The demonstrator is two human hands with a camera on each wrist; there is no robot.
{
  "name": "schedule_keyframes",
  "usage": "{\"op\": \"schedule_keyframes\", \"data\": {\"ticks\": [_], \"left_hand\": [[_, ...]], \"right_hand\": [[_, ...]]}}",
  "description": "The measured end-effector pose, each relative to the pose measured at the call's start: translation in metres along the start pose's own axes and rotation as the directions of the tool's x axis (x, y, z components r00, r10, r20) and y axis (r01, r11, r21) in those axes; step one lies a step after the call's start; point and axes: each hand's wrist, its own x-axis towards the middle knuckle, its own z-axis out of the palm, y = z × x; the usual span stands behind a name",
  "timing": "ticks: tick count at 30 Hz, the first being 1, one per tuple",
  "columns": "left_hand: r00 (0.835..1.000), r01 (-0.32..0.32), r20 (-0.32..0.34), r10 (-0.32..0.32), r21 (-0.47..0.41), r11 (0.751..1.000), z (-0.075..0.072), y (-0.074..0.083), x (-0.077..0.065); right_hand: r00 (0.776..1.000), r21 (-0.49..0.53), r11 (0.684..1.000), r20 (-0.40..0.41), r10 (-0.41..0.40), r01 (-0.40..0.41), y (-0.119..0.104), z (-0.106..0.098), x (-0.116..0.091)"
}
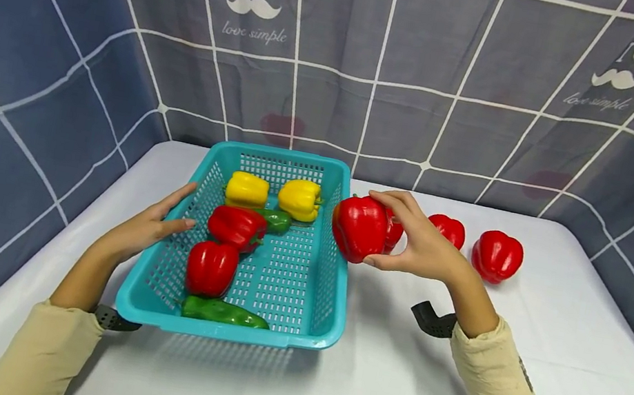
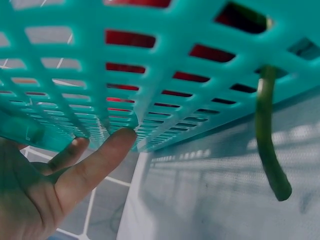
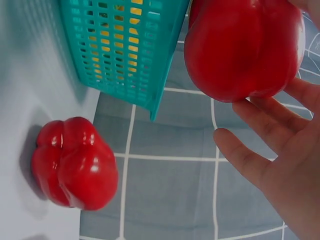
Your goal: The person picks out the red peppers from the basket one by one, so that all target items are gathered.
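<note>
My right hand (image 1: 422,243) holds a red bell pepper (image 1: 359,228) between thumb and fingers, just above and beside the right rim of a turquoise perforated basket (image 1: 338,299). In the right wrist view, that pepper (image 3: 245,45) hangs off the table. At the basket's left side, my left hand (image 1: 144,228) touches the wall with its fingers extended; the left wrist view shows its fingertips (image 2: 122,137) against the outside. Inside the basket lie two yellow bell peppers (image 1: 247,190), two red bell peppers (image 1: 212,269) and two green peppers (image 1: 225,312).
Right of the basket, red bell peppers (image 1: 496,257) stand on the white table (image 1: 385,391), one partly hidden behind the held pepper. A green stem (image 2: 270,135) pokes through the basket's wall. A grey checked curtain (image 1: 332,109) encloses the back and sides.
</note>
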Motion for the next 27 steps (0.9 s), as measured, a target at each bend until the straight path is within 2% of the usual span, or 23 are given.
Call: {"op": "schedule_keyframes", "data": {"ticks": [11, 27], "left_hand": [[1.0, -0.004, 0.005, 0.004, -0.003, 1.0, -0.001, 0.001, -0.002], [1.0, -0.016, 0.01, 0.016, 0.005, 1.0, 0.0, 0.001, 0.001]], "right_hand": [[0.999, -0.035, 0.999, -0.036, -0.016, 0.015, 0.008, 0.0, -0.005], [0.998, -0.036, 0.999, -0.065, 0.021, -0.024, 0.017, -0.002, -0.016]]}}
